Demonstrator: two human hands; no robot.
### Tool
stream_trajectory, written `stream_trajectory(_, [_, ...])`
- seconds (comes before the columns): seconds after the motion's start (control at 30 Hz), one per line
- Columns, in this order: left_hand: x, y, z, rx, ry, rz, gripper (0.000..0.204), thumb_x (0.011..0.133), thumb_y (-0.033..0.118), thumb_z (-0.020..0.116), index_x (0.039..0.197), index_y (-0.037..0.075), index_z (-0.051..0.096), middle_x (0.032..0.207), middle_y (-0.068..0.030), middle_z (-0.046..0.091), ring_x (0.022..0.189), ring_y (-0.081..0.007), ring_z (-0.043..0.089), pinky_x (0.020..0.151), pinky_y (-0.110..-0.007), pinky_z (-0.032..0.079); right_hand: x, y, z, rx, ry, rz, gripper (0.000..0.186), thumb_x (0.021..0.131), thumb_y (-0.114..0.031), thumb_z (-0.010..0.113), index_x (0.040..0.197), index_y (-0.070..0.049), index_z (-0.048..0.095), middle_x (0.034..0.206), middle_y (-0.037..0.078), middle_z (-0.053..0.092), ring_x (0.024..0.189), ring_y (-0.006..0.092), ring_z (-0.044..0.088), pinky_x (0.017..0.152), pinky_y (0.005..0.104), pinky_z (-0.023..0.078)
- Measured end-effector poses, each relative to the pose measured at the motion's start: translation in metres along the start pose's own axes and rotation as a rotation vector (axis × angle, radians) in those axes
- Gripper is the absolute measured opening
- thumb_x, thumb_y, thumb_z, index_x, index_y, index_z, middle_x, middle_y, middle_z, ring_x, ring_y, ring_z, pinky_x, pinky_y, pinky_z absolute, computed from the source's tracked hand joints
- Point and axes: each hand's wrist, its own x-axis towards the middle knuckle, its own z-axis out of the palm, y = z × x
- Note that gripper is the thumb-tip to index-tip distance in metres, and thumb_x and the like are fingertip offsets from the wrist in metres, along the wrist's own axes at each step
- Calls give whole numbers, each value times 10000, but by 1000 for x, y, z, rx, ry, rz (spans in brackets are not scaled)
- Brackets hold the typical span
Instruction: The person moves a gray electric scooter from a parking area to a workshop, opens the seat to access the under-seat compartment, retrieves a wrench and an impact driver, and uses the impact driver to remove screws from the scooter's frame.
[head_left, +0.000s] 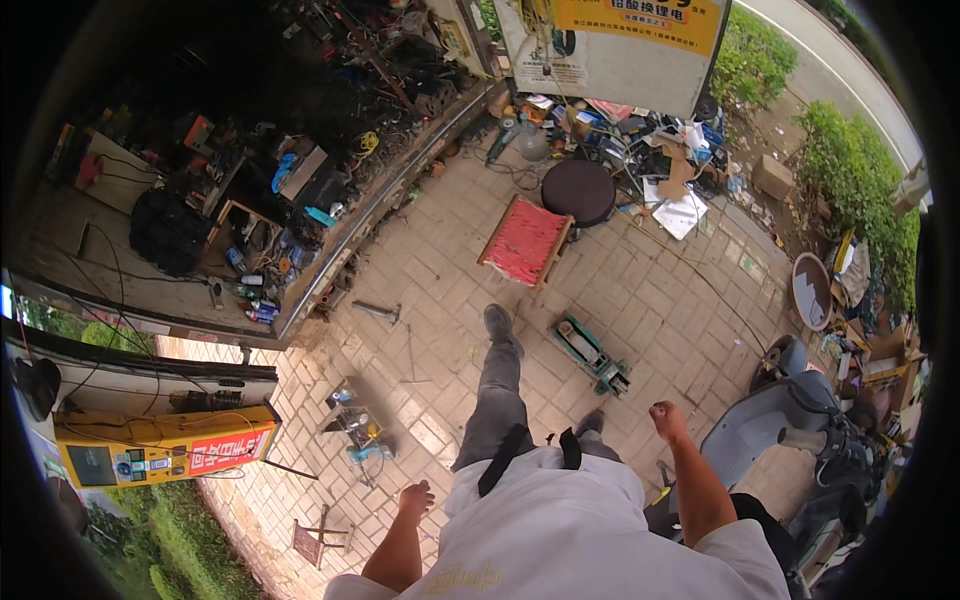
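Near the lower middle, my left hand point(415, 500) hangs empty beside my white shirt, its fingers loosely bent and apart. My right hand point(667, 420) is out to the right, closed in a loose fist with nothing visible in it. My legs in grey trousers stand on the paving point(430, 260), one foot forward. A green floor jack point(590, 355) lies in front of my right foot. Ahead is a folding stool point(525, 240) with a red seat, next to a round dark seat point(578, 192). A metal tool point(378, 310) and a blurry open tray of tools point(355, 420) lie to my left.
At upper left is a cluttered workshop point(250, 200) behind a raised sill. A yellow machine point(110, 460) stands at left, a small folding stool point(312, 540) below. A grey scooter point(750, 440) stands at right. Piled scrap point(680, 205), a basin point(810, 290) and bushes border the paving.
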Motion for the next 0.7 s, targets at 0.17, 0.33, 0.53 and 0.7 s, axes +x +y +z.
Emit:
stream_trajectory(0.17, [123, 14, -6, 115, -344, -74, 307, 903, 290, 446, 965, 52, 631, 810, -81, 673, 681, -184, 631, 545, -313, 479, 41, -45, 53, -58, -98, -101, 324, 800, -245, 579, 963, 26, 647, 776, 148, 664, 759, 251, 639, 714, 347, 492])
stream_trajectory(0.33, [133, 183, -18, -261, -249, 225, 266, 937, 176, 434, 1001, -11, 611, 779, -124, 669, 620, -211, 645, 545, -302, 513, 49, -13, 112, -114, -283, 239, 253, 749, -225, 567, 736, 0, 682, 568, 97, 602, 599, 183, 619, 600, 341, 499])
stream_trajectory(0.53, [150, 315, -127, 168, 110, 328, 549, 868, 549, 414, 877, 77, 694, 822, -137, 674, 857, -316, 633, 779, -438, 477, 150, -176, 149, 43, -451, 198, 309, 793, -234, 475, 754, -5, 678, 647, 160, 614, 685, 310, 618, 665, 404, 487])
stream_trajectory(0.7, [160, 453, -159, 186, 212, 748, 402, 876, 478, 463, 914, 145, 685, 936, -101, 647, 981, -292, 566, 835, -517, 415, 221, -473, 212, -183, -207, -513, 233, 827, -203, 552, 790, 14, 627, 764, 186, 622, 736, 266, 607, 666, 366, 457])
